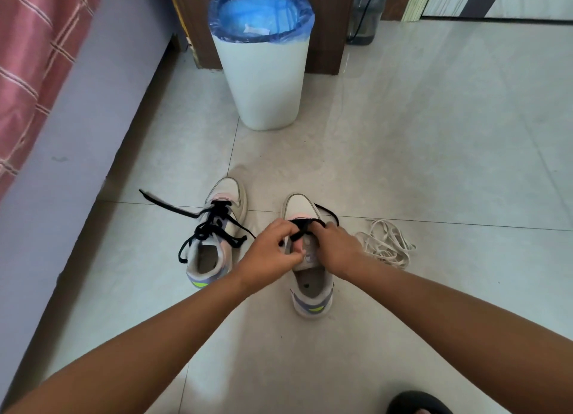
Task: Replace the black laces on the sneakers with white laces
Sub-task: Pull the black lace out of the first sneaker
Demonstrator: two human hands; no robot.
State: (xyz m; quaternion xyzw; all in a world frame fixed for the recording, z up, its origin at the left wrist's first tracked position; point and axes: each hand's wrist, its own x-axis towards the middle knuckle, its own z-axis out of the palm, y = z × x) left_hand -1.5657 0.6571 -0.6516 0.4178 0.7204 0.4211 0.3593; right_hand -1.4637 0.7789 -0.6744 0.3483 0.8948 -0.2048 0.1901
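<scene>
Both hands [305,248] (curled) on black lace [302,227]

Two bare forearms enter the view from the lower edge. No sleeves, cuffs or gloves cover either forearm, and no watch, bracelet or ring is visible at either wrist. The left hand [269,252] and the right hand [336,250] are both bare. Fingernails are too small to assess. Below the right forearm, at the lower edge of the view, a dark rounded item of footwear [417,402] with a pink inner area is partly visible.
</scene>
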